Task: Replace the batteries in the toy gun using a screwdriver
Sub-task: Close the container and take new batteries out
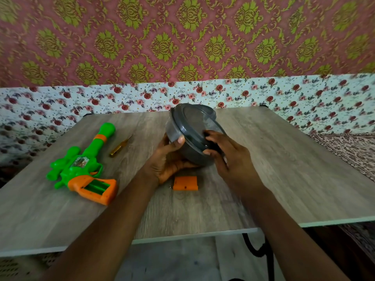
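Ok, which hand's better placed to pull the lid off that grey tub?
Right. The right hand already pinches the lid at its near rim, while the left hand cups the tub from underneath, steadying it.

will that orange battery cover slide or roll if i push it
Probably slides: the orange battery cover lies flat on the smooth table. It looks like thin moulded plastic, so it is likely light and fairly stiff. Being low, it may be awkward to pinch.

container (190,126) underside behind left hand (168,159)
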Demonstrator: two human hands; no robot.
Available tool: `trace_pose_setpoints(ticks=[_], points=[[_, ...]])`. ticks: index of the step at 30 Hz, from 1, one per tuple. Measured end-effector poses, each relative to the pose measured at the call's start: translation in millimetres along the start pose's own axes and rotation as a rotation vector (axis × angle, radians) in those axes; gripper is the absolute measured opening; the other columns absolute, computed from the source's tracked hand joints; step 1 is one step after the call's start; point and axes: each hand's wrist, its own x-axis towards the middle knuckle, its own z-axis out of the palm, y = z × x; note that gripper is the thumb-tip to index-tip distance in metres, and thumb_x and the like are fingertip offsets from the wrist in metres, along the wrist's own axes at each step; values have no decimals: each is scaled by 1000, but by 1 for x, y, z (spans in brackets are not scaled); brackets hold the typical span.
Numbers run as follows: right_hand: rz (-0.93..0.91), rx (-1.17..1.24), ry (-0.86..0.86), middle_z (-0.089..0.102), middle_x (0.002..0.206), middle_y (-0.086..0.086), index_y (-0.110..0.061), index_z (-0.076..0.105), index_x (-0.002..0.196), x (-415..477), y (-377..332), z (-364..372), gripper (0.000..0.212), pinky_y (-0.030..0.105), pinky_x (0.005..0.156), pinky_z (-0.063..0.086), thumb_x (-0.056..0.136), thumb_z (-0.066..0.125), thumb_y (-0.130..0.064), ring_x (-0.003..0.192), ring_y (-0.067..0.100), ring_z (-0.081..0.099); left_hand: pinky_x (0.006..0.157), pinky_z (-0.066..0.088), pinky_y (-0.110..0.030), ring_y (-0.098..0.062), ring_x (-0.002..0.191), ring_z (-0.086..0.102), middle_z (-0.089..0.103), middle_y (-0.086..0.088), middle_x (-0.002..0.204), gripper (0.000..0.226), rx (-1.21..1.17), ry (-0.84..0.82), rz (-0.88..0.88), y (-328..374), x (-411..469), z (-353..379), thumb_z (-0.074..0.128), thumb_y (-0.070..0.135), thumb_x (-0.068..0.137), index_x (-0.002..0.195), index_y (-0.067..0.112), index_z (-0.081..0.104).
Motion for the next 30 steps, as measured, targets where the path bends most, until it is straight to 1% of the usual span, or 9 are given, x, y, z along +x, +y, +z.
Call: trace_pose_setpoints(ticks=[5, 9, 11, 14, 18, 20, 22, 28, 30], points=[[-37, -84, 8, 68, 130, 13, 0, 67, 123, 3, 1, 1, 33, 36, 90, 62, 93, 75, -13, 112, 24, 71, 85, 60, -59, -42, 115, 69, 70, -23, 126, 96, 31, -7, -34, 2, -4, 5, 101, 35, 51, 131, 5, 59], [-58, -167, -22, 72, 122, 14, -2, 71, 116, 9, 2, 2, 39, 41, 84, 64, 87, 76, -27, 104, 26, 73, 79, 62, -50, -40, 106, 73, 73, -27, 117, 88, 55, 8, -40, 3, -5, 6, 97, 34, 60, 129, -5, 60], [-35, -201, -70, 71, 120, 12, -4, 70, 117, 15, -1, 0, 43, 43, 80, 64, 85, 72, -33, 101, 27, 73, 78, 62, -47, -39, 105, 73, 73, -26, 114, 71, 68, 32, -43, 3, -6, 6, 91, 30, 71, 126, -5, 62], [12, -235, -158, 71, 113, 8, -6, 65, 120, 23, -10, -3, 46, 41, 72, 63, 81, 75, -29, 92, 25, 71, 78, 63, -46, -40, 104, 72, 74, -26, 113, 41, 86, 50, -57, 4, -6, 5, 73, 20, 90, 121, -5, 65], [52, -291, -219, 63, 90, 1, -8, 58, 110, 29, -19, -4, 40, 29, 57, 50, 78, 77, -25, 70, 18, 61, 83, 62, -48, -40, 106, 71, 70, -29, 119, 47, 117, 36, -58, 3, -5, 4, 66, 18, 89, 128, -8, 62], [69, -342, -239, 61, 86, 1, -9, 56, 106, 33, -20, -6, 39, 25, 58, 43, 77, 76, -26, 67, 15, 53, 86, 62, -50, -40, 109, 71, 68, -30, 121, 52, 131, 16, -47, 2, -5, 3, 70, 16, 89, 132, -10, 58], [71, -383, -254, 63, 85, 4, -8, 56, 103, 38, -19, -9, 38, 26, 59, 43, 76, 75, -29, 65, 17, 52, 90, 60, -53, -41, 110, 70, 68, -30, 122, 62, 141, -5, -38, 1, -5, 3, 79, 15, 84, 134, -12, 56], [27, -431, -264, 63, 79, 9, -4, 59, 97, 44, -17, -9, 38, 27, 59, 37, 74, 75, -29, 60, 17, 44, 95, 57, -58, -39, 104, 73, 75, -23, 109, 48, 198, 13, -24, -1, -1, 4, 70, 8, 84, 129, -9, 61], [14, -447, -247, 63, 77, 10, -2, 59, 96, 44, -17, -7, 39, 27, 58, 36, 73, 75, -28, 58, 20, 47, 90, 60, -55, -36, 99, 74, 75, -20, 104, 45, 218, 14, -12, -2, 0, 4, 69, 8, 83, 125, -6, 63]])
